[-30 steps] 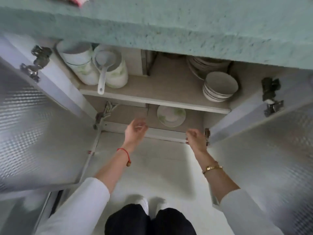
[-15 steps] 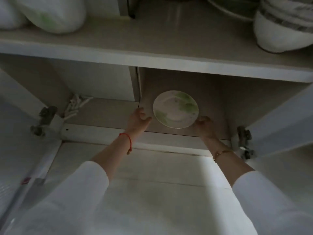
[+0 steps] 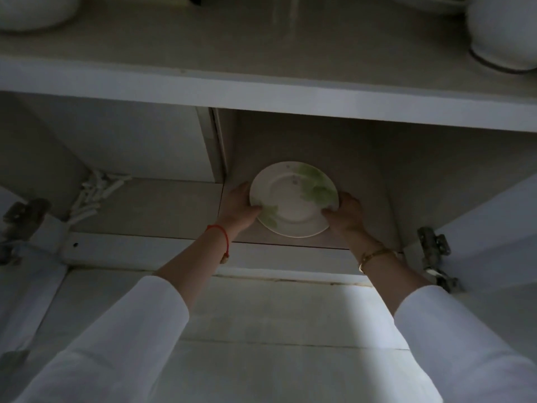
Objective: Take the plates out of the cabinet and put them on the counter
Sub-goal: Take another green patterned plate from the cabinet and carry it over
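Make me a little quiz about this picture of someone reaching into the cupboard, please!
1. True or false: both hands are touching the plate.
2. Which wrist wears the red string? A) left B) right C) neither
3. Fill in: the plate sits on the ______ shelf of the cabinet, under the shelf that holds other white dishes.

Key:
1. True. The left hand grips its left rim and the right hand grips its right rim.
2. A. The right wrist has a gold bracelet instead.
3. Bottom (lower).
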The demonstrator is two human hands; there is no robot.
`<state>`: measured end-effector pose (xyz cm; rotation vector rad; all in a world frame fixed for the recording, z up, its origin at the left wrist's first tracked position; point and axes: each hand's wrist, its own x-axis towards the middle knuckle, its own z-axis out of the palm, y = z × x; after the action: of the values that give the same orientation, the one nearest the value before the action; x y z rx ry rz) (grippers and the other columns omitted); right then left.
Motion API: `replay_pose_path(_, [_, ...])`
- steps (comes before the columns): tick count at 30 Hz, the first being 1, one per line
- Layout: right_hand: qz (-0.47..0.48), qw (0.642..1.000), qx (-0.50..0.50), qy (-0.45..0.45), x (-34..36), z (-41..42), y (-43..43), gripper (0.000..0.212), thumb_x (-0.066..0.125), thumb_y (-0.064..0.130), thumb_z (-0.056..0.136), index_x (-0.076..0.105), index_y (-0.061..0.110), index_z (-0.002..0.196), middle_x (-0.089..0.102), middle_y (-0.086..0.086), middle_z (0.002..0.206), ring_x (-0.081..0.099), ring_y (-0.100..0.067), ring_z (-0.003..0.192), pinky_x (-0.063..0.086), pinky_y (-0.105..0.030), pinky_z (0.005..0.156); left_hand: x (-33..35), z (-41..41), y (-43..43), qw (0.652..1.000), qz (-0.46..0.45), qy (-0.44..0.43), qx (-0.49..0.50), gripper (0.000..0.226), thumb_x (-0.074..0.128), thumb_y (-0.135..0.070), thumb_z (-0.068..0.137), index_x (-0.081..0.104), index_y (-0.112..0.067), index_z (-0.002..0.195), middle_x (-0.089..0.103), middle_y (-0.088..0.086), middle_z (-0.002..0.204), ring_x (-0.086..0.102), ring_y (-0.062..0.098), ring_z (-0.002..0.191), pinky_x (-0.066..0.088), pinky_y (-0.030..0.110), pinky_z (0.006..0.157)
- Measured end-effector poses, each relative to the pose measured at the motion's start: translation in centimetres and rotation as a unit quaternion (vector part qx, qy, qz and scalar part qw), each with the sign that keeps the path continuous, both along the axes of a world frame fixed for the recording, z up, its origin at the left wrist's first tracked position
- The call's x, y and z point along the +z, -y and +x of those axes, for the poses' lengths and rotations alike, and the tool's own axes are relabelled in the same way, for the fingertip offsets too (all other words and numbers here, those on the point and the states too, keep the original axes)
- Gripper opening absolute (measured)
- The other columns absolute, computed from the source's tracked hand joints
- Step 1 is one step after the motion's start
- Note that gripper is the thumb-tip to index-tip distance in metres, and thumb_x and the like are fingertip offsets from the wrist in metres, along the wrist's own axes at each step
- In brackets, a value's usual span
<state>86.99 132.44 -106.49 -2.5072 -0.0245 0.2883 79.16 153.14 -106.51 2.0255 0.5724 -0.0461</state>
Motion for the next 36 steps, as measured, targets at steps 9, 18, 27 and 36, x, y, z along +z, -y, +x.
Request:
replay_pose_path(9, [0.102, 0.993, -0.058, -0.025, 1.4, -3.8, 0.7, 0.048, 0.07, 0.003, 0.077, 0.053, 0.0, 0.123, 0.066, -0.019, 0.118, 0.061, -0.034, 0.112, 0.044, -0.026, 0.08, 0.7, -3.9, 0.4, 0.998, -0.015, 0.022, 0.053, 0.052, 0.069, 0.013, 0.065, 0.07, -0.015, 0.109, 0.071, -0.002, 0.089, 0.069, 0.03, 0.1, 0.06, 0.039, 0.083])
replay_pose_path(18, [0.143, 0.977, -0.116, -0.108, 11.9, -15.8, 3.9, 0.047, 0.067, 0.006, 0.079, 0.046, 0.008, 0.121, 0.067, -0.016, 0.107, 0.064, -0.034, 0.101, 0.042, -0.027, 0.072, 12.1, -14.8, 3.4, 0.996, -0.042, -0.052, 0.065, 0.068, 0.074, 0.008, 0.068, 0.059, -0.019, 0.128, 0.06, 0.001, 0.114, 0.067, 0.033, 0.1, 0.062, 0.049, 0.077])
replay_pose_path(27, [0.144, 0.968, -0.142, -0.149, 33.4, -26.4, 8.7, 0.044, 0.064, 0.008, 0.079, 0.042, 0.015, 0.116, 0.068, -0.015, 0.097, 0.066, -0.036, 0.084, 0.053, -0.044, 0.075, 34.0, -25.7, 8.4, 0.996, -0.033, -0.061, 0.05, 0.071, 0.071, 0.005, 0.071, 0.054, -0.019, 0.135, 0.056, 0.003, 0.119, 0.067, 0.023, 0.075, 0.061, 0.046, 0.073])
replay_pose_path(36, [0.162, 0.965, -0.168, -0.119, 58.5, -32.5, 14.1, 0.044, 0.062, 0.007, 0.083, 0.041, 0.015, 0.121, 0.057, -0.001, 0.082, 0.058, -0.03, 0.078, 0.046, -0.033, 0.065, 58.2, -31.2, 12.8, 0.997, -0.078, -0.024, 0.002, 0.07, 0.072, 0.004, 0.08, 0.049, -0.026, 0.139, 0.054, 0.003, 0.127, 0.066, 0.026, 0.092, 0.06, 0.038, 0.077])
